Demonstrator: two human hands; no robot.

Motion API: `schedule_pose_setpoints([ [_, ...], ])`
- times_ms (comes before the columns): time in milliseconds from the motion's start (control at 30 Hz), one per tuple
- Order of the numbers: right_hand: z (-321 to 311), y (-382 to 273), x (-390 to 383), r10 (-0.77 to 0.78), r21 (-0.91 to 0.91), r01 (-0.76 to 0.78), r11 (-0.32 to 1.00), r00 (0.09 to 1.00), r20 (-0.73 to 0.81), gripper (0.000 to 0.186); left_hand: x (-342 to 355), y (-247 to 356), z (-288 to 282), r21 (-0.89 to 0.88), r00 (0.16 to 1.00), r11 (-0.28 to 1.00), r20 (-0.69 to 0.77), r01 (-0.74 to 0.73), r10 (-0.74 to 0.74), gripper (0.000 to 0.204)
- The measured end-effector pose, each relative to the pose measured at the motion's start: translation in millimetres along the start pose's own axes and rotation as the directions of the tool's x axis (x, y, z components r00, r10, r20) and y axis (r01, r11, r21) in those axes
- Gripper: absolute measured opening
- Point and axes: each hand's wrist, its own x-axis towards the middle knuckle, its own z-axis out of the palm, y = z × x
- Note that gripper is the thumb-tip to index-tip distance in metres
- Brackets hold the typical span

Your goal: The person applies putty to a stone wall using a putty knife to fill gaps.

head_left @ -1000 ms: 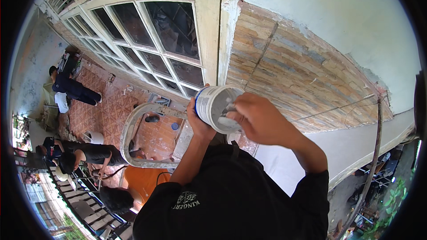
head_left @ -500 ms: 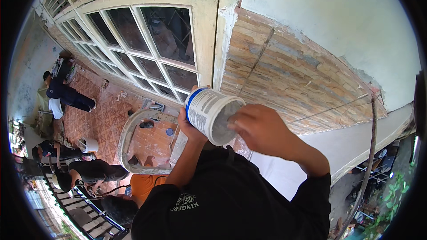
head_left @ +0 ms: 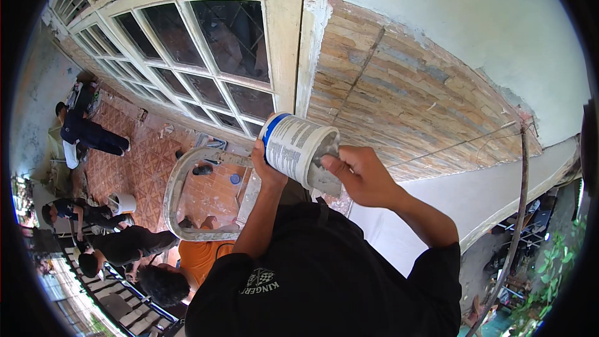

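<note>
My left hand (head_left: 269, 168) is wrapped around the side of a white tub (head_left: 293, 146) with a blue band and a printed label. The tub is tipped so that its mouth faces right, and its inside is smeared grey. At the mouth, my right hand (head_left: 362, 175) is closed, with the thumb pressed on top. It grips what looks like a flat scraper (head_left: 326, 183), whose grey-coated blade shows at the tub's rim. The scraper's handle is hidden in my fingers.
Ahead stand a white-framed paned window (head_left: 193, 56) and a stone-patterned wall (head_left: 405, 93). A pale frame (head_left: 171, 196), a blue lid (head_left: 234, 178) and a white bucket (head_left: 125, 203) are below left, with several people nearby. A pole (head_left: 519, 224) rises at right.
My right hand has turned and drawn back slightly from the tub's mouth, baring the grey blade. The tub has tilted, so its mouth looks narrower.
</note>
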Motion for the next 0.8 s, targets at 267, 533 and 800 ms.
schedule_pose_setpoints([
  [267,-5.8,46.4,-3.3,0.296,0.777,-0.247,0.579,0.952,0.082,0.039,10.2,-7.2,-7.0,-0.104,0.996,0.995,-0.088,-0.002,-0.007,0.070],
  [533,-61.5,-6.9,-7.0,0.087,0.788,0.116,0.605,0.974,-0.210,0.031,-0.8,-14.7,-2.6,-0.289,0.990,0.953,-0.080,0.087,-0.114,0.066],
  [800,-97.4,-20.4,68.5,-0.776,-0.890,0.137,0.434,0.558,-0.293,0.048,-32.8,-33.7,-2.3,-0.419,0.937,0.854,-0.021,0.308,-0.348,0.066],
])
